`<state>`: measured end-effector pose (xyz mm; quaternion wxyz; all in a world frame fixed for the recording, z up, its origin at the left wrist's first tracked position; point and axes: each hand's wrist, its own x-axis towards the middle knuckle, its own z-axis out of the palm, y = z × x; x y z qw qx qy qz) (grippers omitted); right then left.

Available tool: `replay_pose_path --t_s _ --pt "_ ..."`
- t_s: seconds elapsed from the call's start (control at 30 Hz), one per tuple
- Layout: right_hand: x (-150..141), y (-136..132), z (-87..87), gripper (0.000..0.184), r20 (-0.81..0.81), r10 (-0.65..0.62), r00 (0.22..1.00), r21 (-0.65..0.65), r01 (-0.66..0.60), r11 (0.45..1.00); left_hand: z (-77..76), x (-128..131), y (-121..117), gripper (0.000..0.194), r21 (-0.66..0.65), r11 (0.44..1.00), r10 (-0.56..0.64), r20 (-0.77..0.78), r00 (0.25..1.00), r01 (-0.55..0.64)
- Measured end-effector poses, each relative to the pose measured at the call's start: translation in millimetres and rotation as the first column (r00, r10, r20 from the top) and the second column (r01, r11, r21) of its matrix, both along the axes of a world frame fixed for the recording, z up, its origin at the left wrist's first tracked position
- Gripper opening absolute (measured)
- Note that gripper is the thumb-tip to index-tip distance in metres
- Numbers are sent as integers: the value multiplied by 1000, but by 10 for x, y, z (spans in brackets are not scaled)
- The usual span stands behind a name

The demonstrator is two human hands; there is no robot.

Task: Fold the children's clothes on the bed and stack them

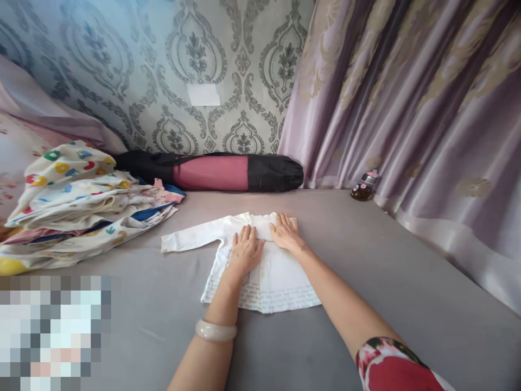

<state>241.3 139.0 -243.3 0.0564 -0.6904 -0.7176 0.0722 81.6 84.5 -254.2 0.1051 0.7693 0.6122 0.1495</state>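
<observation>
A small white long-sleeved shirt (pixel 280 271) lies spread on a grey sheet, with rows of dark print along its hem. Its left sleeve stretches out to the left, while the right sleeve seems folded in across the chest, partly under my hand. My left hand (pixel 246 251) rests flat on the left half of the front, fingers extended. On the upper right of the shirt, near the shoulder, my right hand (pixel 286 232) lies flat with its fingers spread. Neither hand grips the cloth. A pale bangle (pixel 215 330) circles my left wrist.
Patterned cloths (pixel 77 190) are heaped at the left on the grey sheet (pixel 391 282). A black and pink roll bag (pixel 211 172) lies along the wallpapered wall. A small bottle (pixel 363 187) stands by the purple curtain (pixel 391 98). Pixelation covers the lower left corner.
</observation>
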Motion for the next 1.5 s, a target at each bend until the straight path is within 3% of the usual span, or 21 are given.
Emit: replay_pose_path --t_s 0.27,0.4,0.53,0.63,0.7,0.83,1.1,1.27,1.37,1.5 --pt "-224 103 -170 65 -37 14 999 24 -13 1000 -34 30 5 71 -73 995 -63 -5 998 63" --pt "-193 128 -104 65 -13 15 1000 -39 -16 999 -29 1 47 63 -76 996 -48 78 996 54" --pt "-298 119 22 61 2 52 999 -15 -51 999 20 -68 124 50 -13 999 55 244 968 -53" --pt "-495 114 39 58 -12 209 978 83 -207 975 26 -142 164 49 27 979 185 319 930 -204" --pt "-640 138 17 58 -24 304 952 70 -302 951 9 -176 172 47 29 959 256 335 907 -282" --pt "-839 240 -32 59 -30 369 929 -2 -369 929 -27 -186 168 33 54 955 260 327 909 -293" --pt "-877 284 -93 56 -98 355 930 16 -355 935 -18 -176 194 30 47 955 266 306 914 -294" --pt "-783 253 -39 53 -278 292 915 110 -271 956 19 -176 184 47 12 952 294 249 923 -307" --pt "-621 120 -32 54 -295 190 936 129 -158 979 60 -114 132 46 62 966 232 201 952 -249" --pt "-267 -151 -91 58 -156 93 983 105 -77 991 55 41 27 48 30 995 88 87 992 -91"
